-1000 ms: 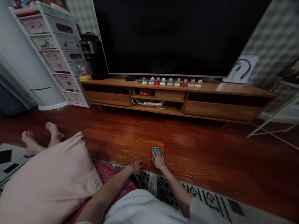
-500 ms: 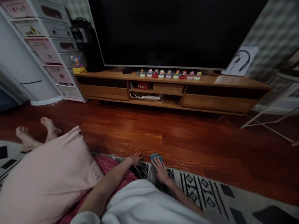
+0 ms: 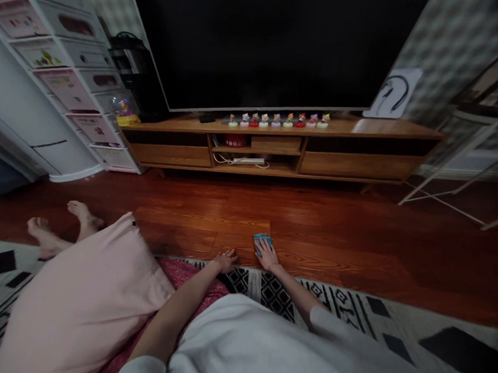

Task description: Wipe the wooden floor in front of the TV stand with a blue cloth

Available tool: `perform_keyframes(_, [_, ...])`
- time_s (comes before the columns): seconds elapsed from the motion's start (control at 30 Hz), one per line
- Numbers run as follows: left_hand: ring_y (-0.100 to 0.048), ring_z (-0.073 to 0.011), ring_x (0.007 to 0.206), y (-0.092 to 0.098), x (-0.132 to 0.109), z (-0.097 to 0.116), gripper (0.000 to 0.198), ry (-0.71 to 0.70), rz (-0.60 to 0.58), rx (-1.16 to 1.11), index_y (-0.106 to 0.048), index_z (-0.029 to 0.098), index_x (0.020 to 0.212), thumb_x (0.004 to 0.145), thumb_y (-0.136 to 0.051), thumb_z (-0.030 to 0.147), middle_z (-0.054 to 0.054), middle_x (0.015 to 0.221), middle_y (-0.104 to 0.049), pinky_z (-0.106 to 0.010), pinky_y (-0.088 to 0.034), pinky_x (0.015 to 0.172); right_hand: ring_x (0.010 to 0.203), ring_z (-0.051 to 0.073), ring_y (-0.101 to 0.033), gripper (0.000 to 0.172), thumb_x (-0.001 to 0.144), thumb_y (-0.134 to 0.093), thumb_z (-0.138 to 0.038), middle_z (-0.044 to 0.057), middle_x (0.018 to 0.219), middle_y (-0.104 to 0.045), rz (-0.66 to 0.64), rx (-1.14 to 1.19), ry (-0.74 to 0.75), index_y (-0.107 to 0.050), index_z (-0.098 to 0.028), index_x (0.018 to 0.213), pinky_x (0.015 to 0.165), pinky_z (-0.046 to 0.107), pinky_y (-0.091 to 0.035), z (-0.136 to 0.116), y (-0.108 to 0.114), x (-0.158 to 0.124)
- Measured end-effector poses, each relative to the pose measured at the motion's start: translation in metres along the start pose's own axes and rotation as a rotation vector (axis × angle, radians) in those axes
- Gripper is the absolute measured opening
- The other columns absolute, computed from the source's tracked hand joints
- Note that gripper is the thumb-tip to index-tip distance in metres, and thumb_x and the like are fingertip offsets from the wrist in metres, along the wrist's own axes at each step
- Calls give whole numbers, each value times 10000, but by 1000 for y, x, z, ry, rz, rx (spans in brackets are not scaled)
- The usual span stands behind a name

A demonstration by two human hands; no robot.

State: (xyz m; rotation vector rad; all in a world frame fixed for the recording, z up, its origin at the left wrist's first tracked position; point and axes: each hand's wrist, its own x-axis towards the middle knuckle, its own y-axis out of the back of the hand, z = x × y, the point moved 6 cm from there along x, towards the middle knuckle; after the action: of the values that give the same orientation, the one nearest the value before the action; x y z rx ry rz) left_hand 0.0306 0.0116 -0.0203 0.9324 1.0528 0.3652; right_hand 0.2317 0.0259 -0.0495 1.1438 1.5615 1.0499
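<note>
Head view shows me the right hand [image 3: 267, 256] spread flat over the cloth [image 3: 260, 237] on the floor [image 3: 326, 221], the left hand [image 3: 225, 260] empty with fingers loosely spread by the rug's [image 3: 275, 296] edge; wiping seems underway, the next stroke calling for even palm pressure.

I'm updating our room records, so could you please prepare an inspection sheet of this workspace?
Surface: glossy wooden floor, patterned rug along the near side.
Things in use: blue cloth on the floor.
Clutter: pink pillow at left; nine figurines on the TV stand.
Hands: right hand spread over the cloth; left hand rests near the rug's edge, nothing seen held.
Cables: white cable beside a white strip on the stand's lower shelf.
Surroundings: dark screen above the stand, drawer tower.
</note>
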Motion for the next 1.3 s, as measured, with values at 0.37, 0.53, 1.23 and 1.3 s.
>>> perform_keyframes(0.37, [-175,-324,1503,-4,-1,-1,684,-13,-3,11,-300,312,1558,927,-534,437,-73,1668,-98,-568,-237,1173,1531,188,-90,579,1007,-298,-382,-20,1673,-151,83,-30,-37,-210,-342,1578,1209,432,-143,45,-27,-65])
perform_keyframes(0.53, [-165,-316,1504,1,-7,0,667,17,-19,12,-322,274,1554,933,-519,414,-85,1665,-86,-535,-246,1179,1531,227,-81,602,1009,-250,-406,21,1678,-124,106,-20,-235,-180,-272,1592,1208,450,-121,52,9,-6])
perform_keyframes(1.23, [-208,-315,1496,-1,-9,1,649,28,-18,-5,-312,284,1556,950,-500,420,-80,1669,-83,-546,-253,1177,1511,277,-161,644,975,-345,-371,107,1650,-226,243,-67,-338,-233,-192,1583,1194,482,-153,68,16,-11])
perform_keyframes(1.3, [-207,-318,1495,-1,-8,1,649,26,-22,4,-315,279,1556,948,-503,408,-82,1668,-81,-542,-262,1174,1517,282,-140,659,967,-376,-356,120,1660,-180,271,-77,-348,-225,-182,1584,1192,484,-148,66,20,5])
